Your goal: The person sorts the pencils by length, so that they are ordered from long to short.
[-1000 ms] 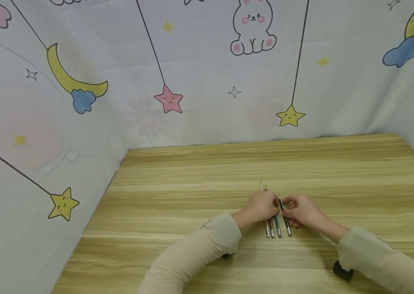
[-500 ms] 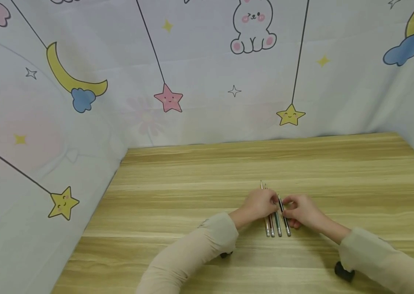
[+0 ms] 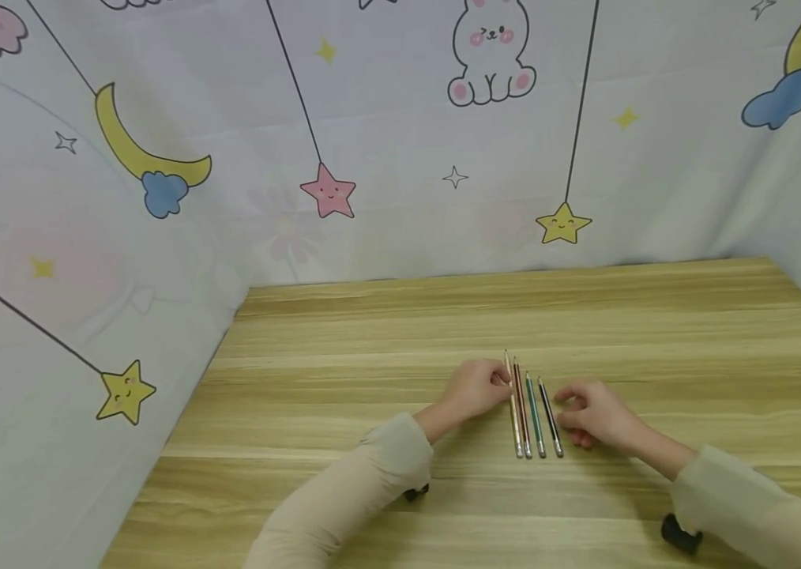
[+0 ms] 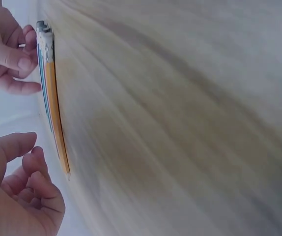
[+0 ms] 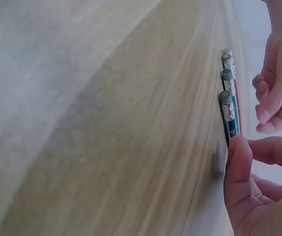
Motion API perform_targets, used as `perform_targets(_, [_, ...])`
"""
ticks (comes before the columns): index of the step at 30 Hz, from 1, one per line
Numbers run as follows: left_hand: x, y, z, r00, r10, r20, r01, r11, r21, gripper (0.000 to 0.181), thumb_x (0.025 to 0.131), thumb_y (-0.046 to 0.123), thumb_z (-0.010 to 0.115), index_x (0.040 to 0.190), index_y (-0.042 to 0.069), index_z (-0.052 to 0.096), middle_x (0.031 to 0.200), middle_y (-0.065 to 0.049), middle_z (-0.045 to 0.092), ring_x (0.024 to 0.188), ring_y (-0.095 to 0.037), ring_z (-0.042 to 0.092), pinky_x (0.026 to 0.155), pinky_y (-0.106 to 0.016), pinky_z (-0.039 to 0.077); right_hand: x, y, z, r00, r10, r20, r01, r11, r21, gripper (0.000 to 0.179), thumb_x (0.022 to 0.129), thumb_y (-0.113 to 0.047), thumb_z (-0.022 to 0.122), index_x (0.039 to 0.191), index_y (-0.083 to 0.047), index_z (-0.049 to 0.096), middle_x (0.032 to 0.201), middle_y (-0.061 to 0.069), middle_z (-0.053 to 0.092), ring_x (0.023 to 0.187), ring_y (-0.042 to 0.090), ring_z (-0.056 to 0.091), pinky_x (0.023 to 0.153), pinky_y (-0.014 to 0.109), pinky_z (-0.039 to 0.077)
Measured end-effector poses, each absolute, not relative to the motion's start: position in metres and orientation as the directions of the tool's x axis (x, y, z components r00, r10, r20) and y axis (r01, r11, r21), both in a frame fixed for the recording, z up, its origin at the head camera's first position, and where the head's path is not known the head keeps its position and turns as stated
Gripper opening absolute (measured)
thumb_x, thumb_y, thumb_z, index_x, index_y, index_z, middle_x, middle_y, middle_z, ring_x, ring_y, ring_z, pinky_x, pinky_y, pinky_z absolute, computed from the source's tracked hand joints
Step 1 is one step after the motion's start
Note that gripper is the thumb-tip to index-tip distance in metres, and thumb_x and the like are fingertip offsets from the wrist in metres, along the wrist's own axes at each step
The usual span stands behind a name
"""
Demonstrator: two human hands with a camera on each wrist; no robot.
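Several eraser-tipped pencils lie side by side on the table, points away from me. From left to right they are a yellow pencil (image 3: 515,420), a dark red pencil (image 3: 522,411), a green pencil (image 3: 535,415) and a black pencil (image 3: 551,419). My left hand (image 3: 475,389) is just left of the yellow pencil, its fingers loosely bent and nothing in them; in the left wrist view the left hand (image 4: 25,191) shows a gap between thumb and index finger. On the other side, my right hand (image 3: 596,415) is beside the black pencil, fingers relaxed and holding nothing.
The wood-grain table (image 3: 344,340) reaches back to a white cloth (image 3: 400,229) printed with stars, moons and a rabbit. More cloth hangs along the left and right edges. A dark strap piece (image 3: 681,535) shows under my right cuff.
My left hand has moved left off the pencils, uncovering their middles and the tips of the green and black ones. My right hand has drawn slightly right, away from the black pencil.
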State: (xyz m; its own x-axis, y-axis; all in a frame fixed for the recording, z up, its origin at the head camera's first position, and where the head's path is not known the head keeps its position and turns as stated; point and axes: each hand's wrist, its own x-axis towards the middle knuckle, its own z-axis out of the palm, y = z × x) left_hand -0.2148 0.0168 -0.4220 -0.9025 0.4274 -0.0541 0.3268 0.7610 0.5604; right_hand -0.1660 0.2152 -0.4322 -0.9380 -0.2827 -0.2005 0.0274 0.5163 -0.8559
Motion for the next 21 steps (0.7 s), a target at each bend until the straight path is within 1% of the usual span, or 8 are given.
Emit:
perform_targets(6, [-0.219,-0.005,-0.423,-0.907,0.417,-0.057,0.298,0.733,0.612,0.011,0.081,0.023,0.061,0.086,0.012,0.064,0.076,0.004,0.061,0.065,-0.003,0.051,0.057,-0.015,0.040,-0.165,0.223,-0.432,-0.928,-0.313,-0.202,0.009,0.522,-0.853,0.028,0.081,-0.003,0.057,0.104,0.011,0.050,0.059,0.006,0.054,0.047,0.013,0.050,0.040,0.026,0.045])
perform_targets(10, [-0.222,-0.024,-0.424,-0.910,0.412,-0.045,0.287,0.704,0.649,0.013,0.083,0.021,0.059,0.088,0.010,0.064,0.079,0.001,0.063,0.065,-0.005,0.052,0.056,-0.016,0.042,-0.166,0.232,-0.428,-0.928,-0.331,-0.169,-0.044,0.550,-0.834,0.027,0.082,-0.006,0.056,0.103,0.011,0.051,0.064,0.006,0.055,0.051,0.011,0.050,0.043,0.024,0.043])
perform_targets(13, [-0.223,-0.040,-0.423,-0.916,0.397,-0.048,0.265,0.692,0.672,0.014,0.084,0.021,0.058,0.091,0.009,0.064,0.082,-0.001,0.063,0.065,-0.008,0.054,0.056,-0.019,0.043,-0.168,0.241,-0.423,-0.937,-0.333,-0.110,-0.119,0.598,-0.793,0.027,0.082,-0.006,0.056,0.102,0.011,0.053,0.070,0.006,0.057,0.057,0.008,0.049,0.049,0.023,0.043])
perform_targets(16, [-0.225,-0.057,-0.424,-0.926,0.376,-0.039,0.258,0.704,0.662,0.016,0.085,0.022,0.057,0.092,0.010,0.064,0.084,-0.002,0.063,0.069,-0.010,0.056,0.058,-0.020,0.044,-0.171,0.249,-0.417,-0.944,-0.325,-0.063,-0.175,0.652,-0.737,0.025,0.083,-0.007,0.055,0.102,0.010,0.055,0.078,0.008,0.059,0.065,0.007,0.050,0.054,0.022,0.043])
perform_targets(18, [-0.227,-0.068,-0.425,-0.932,0.360,-0.028,0.258,0.719,0.645,0.017,0.085,0.022,0.056,0.093,0.010,0.064,0.085,-0.002,0.063,0.073,-0.011,0.057,0.060,-0.021,0.045,-0.173,0.255,-0.413,-0.950,-0.310,-0.041,-0.194,0.688,-0.699,0.025,0.083,-0.009,0.055,0.102,0.008,0.056,0.083,0.009,0.061,0.072,0.009,0.051,0.057,0.022,0.043])
perform_targets(21, [-0.230,-0.081,-0.425,-0.942,0.334,-0.002,0.263,0.744,0.614,0.017,0.085,0.022,0.056,0.094,0.009,0.064,0.086,-0.002,0.064,0.078,-0.013,0.058,0.065,-0.024,0.046,-0.177,0.263,-0.409,-0.957,-0.290,-0.001,-0.220,0.730,-0.647,0.024,0.084,-0.011,0.055,0.102,0.006,0.057,0.088,0.012,0.062,0.078,0.016,0.055,0.061,0.025,0.045])
